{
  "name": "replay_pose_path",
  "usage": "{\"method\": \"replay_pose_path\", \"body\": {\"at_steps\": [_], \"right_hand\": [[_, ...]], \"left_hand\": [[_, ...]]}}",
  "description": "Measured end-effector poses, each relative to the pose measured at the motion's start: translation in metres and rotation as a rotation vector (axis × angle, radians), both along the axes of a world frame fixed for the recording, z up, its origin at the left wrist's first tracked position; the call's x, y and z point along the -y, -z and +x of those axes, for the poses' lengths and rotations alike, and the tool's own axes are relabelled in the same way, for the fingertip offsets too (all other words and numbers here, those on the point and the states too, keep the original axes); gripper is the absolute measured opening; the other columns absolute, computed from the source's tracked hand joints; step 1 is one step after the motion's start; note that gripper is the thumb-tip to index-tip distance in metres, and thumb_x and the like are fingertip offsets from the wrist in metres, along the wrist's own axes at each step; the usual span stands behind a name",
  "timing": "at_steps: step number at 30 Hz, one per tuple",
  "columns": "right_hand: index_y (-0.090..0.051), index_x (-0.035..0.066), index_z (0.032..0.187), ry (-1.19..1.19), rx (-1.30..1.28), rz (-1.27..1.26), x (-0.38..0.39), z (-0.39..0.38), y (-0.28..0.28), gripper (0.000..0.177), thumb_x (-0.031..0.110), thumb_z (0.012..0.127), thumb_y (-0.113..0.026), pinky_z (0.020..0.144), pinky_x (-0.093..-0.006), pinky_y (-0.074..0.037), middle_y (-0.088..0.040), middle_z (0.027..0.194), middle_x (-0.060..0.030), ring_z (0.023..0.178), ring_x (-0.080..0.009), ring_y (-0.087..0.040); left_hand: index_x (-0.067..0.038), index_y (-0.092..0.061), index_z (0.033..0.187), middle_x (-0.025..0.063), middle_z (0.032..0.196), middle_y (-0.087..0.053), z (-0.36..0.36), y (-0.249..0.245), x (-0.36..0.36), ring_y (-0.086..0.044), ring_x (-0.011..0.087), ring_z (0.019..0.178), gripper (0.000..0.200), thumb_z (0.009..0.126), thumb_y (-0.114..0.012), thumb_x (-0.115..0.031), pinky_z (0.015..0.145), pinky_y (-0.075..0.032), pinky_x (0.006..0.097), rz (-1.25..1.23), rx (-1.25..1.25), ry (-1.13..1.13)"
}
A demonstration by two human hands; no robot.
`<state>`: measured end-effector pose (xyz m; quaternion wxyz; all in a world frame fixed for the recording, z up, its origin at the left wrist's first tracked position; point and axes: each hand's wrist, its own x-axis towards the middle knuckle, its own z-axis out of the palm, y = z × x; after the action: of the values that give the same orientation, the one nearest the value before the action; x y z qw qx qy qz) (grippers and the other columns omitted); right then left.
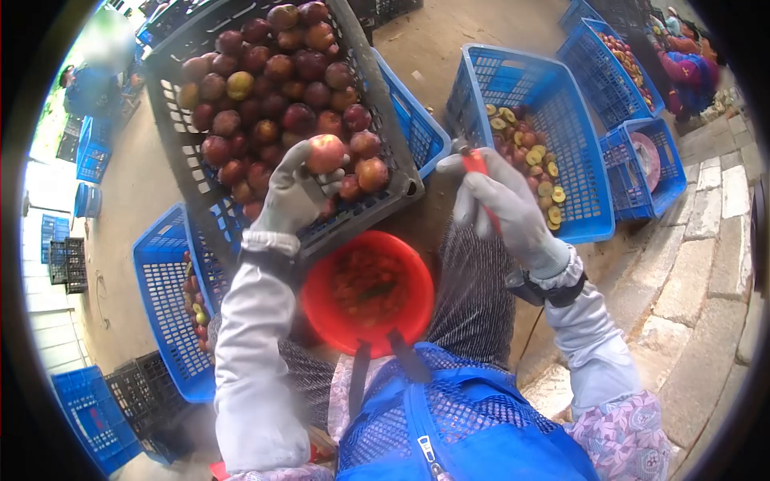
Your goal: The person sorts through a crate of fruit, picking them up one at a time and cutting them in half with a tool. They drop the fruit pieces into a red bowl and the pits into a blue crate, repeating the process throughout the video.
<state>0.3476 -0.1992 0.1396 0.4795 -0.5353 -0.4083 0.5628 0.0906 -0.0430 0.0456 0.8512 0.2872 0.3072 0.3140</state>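
Observation:
My left hand (293, 196), in a grey glove, grips a reddish plum (326, 152) just above the near edge of a dark grey crate (184, 168) heaped with several red and yellow plums. My right hand (501, 204), also gloved, is closed around a small tool with a red handle (479, 164), held up over the gap between the crates. Below both hands a red bucket (321, 309) holds pits and fruit scraps.
A blue crate (577, 160) at the right holds halved plums. More blue crates (164, 321) lie at the left and far right. Another person (690, 68) sits at the top right by a stone kerb (706, 264). A blue mesh bag (465, 425) rests on my lap.

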Motion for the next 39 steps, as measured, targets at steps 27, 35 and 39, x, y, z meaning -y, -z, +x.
{"method": "replay_pose_path", "body": {"at_steps": [27, 35, 39], "right_hand": [[-0.054, 0.008, 0.095, -0.267, -0.078, -0.134, 0.072, -0.14, 0.027, 0.031, 0.032, 0.103, -0.037, 0.043, -0.0212, -0.038, -0.054, 0.057, -0.0002, 0.043, -0.0052, -0.045], [-0.052, 0.004, 0.096, -0.276, 0.121, 0.013, 0.078, -0.142, 0.034, 0.029, 0.03, 0.102, -0.04, 0.048, -0.0287, -0.045, -0.053, 0.057, -0.003, 0.051, -0.0099, -0.056], [-0.051, 0.004, 0.096, -0.259, 0.117, 0.018, 0.078, -0.141, 0.04, 0.027, 0.029, 0.101, -0.043, 0.049, -0.0312, -0.045, -0.056, 0.059, -0.006, 0.051, -0.0155, -0.058]], "left_hand": [[0.003, -0.049, 0.123, 0.0156, 0.112, -0.06, -0.029, -0.011, 0.199, -0.06, 0.0219, 0.101, 0.043, 0.103, -0.033, -0.032, 0.092, -0.048, 0.034, 0.341, 0.165, -0.595], [0.001, -0.047, 0.124, 0.0134, 0.118, -0.054, -0.036, 0.004, 0.201, -0.055, 0.0172, 0.107, 0.033, 0.103, -0.035, -0.021, 0.092, -0.046, 0.0293, 1.009, -0.608, -0.532], [0.001, -0.047, 0.124, 0.0122, 0.117, -0.052, -0.029, 0.002, 0.204, -0.054, 0.0155, 0.105, 0.028, 0.101, -0.039, -0.014, 0.089, -0.047, 0.027, 1.044, -0.619, -0.541]]}}
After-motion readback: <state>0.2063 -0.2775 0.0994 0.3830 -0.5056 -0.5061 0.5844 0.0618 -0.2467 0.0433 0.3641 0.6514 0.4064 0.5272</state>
